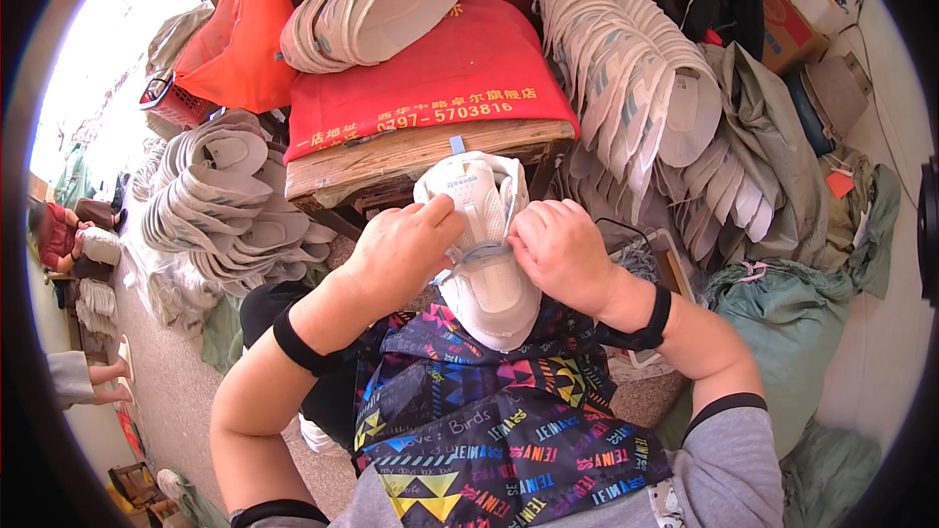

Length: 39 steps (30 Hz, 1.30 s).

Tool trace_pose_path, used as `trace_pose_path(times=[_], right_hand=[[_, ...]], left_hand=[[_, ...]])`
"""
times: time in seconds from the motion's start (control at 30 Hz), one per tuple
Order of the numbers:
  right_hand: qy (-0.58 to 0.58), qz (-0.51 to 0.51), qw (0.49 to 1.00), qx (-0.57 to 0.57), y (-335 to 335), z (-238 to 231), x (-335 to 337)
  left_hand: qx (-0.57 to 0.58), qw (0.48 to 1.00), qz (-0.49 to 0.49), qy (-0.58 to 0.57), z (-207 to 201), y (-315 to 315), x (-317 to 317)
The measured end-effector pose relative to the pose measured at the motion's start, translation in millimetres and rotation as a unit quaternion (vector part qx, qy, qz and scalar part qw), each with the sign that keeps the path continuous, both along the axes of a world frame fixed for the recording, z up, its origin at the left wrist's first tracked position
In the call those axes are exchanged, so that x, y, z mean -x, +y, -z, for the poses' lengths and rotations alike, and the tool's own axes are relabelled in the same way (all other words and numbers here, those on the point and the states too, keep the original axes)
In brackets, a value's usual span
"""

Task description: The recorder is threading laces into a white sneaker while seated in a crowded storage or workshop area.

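Observation:
A white shoe upper with a grey band across its middle is held over my lap, toe toward me and tongue pointing away. My left hand pinches its left edge with bent fingers, the thumb partly tucked out of sight. On the opposite edge, the fingers of my right hand are closed round the material beside the grey band. A small blue tab sticks up at the far end of the upper. Whether anything small lies between my fingertips is hidden.
Ahead stands a wooden bench under a red cloth, bearing a stack of pale uppers. More stacks lie left and right. A green sack sits at my right. Another person is at far left.

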State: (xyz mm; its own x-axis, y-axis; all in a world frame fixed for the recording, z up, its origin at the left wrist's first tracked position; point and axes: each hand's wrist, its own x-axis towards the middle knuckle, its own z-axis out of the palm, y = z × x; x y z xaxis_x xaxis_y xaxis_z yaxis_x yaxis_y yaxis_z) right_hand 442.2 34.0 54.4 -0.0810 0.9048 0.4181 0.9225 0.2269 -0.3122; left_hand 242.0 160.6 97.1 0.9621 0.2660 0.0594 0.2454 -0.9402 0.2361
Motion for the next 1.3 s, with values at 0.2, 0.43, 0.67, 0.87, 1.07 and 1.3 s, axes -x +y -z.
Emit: trace_pose_path(times=[0.2,0.43,0.67,0.87,1.07,1.3], right_hand=[[-0.126,-0.089,0.988,-0.007,17,-29,-11],[-0.092,-0.191,0.972,0.098,39,-29,-33],[-0.038,-0.216,0.968,0.118,39,-19,-39],[0.091,-0.201,0.96,0.172,38,-15,-42],[0.19,-0.087,0.956,0.206,35,-5,-22],[0.325,0.008,0.941,0.097,19,8,4]], left_hand=[[-0.043,0.999,0.018,-0.022,13,1,3],[-0.002,0.999,0.018,-0.029,11,11,3],[0.09,0.989,-0.052,-0.106,27,9,0],[0.178,0.971,-0.105,-0.12,43,7,-4],[0.206,0.952,-0.168,-0.15,53,0,-5],[0.321,0.878,-0.253,-0.249,49,-18,-13]])
